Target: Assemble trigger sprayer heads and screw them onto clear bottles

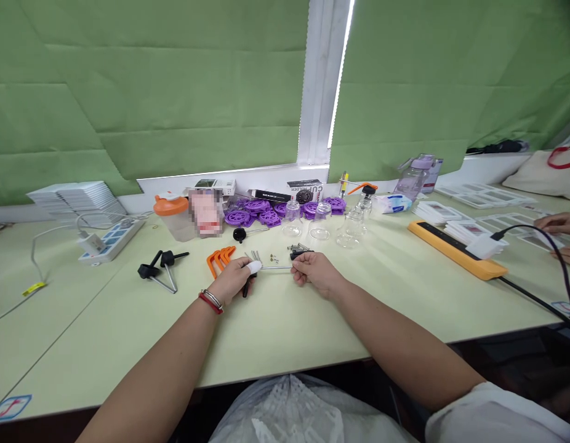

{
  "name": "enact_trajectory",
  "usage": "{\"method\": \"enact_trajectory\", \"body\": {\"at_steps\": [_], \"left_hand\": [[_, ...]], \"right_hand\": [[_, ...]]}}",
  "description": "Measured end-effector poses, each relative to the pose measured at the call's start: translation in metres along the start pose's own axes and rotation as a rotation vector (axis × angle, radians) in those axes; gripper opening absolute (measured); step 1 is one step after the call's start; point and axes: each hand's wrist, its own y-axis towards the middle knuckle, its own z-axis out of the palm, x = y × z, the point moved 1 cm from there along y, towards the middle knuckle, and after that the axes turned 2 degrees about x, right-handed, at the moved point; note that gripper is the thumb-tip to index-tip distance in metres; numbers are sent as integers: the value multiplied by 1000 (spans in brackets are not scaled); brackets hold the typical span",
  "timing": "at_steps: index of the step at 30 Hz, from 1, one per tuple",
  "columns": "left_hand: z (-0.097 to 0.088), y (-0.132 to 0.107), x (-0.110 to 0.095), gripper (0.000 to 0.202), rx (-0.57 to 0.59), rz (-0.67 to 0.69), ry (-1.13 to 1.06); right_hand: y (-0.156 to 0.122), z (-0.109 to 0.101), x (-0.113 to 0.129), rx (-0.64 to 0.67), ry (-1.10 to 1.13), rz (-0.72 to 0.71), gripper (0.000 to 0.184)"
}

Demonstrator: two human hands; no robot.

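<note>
A thin, straight, shiny metal rod (pixel 276 268) is held crosswise over the pale, smooth table (pixel 285 332). It is gripped by the left hand (pixel 232 279), whose thumb is wrapped in white, and its right end is pinched by the right hand (pixel 316 274). Angular orange plastic handles (pixel 215 261) are laid just beside the left hand, and coiled metal springs (pixel 298 247) are heaped just beyond the right. Room between the forearms is bounded by the table's straight front edge; farther back, it is bounded by transparent, rounded cups (pixel 320 223) and purple openwork discs (pixel 237 217).
</note>
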Motion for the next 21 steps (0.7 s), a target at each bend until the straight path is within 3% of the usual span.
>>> {"method": "enact_trajectory", "body": {"at_steps": [9, 17, 21], "left_hand": [[-2, 1, 1, 37, 48, 25, -9], [-1, -2, -2, 39, 40, -14, -5], [0, -5, -3, 36, 16, -60, -51]], "right_hand": [[2, -5, -1, 38, 115, 70, 13], [0, -2, 2, 10, 61, 55, 8], [2, -3, -1, 31, 24, 39, 15]]}}
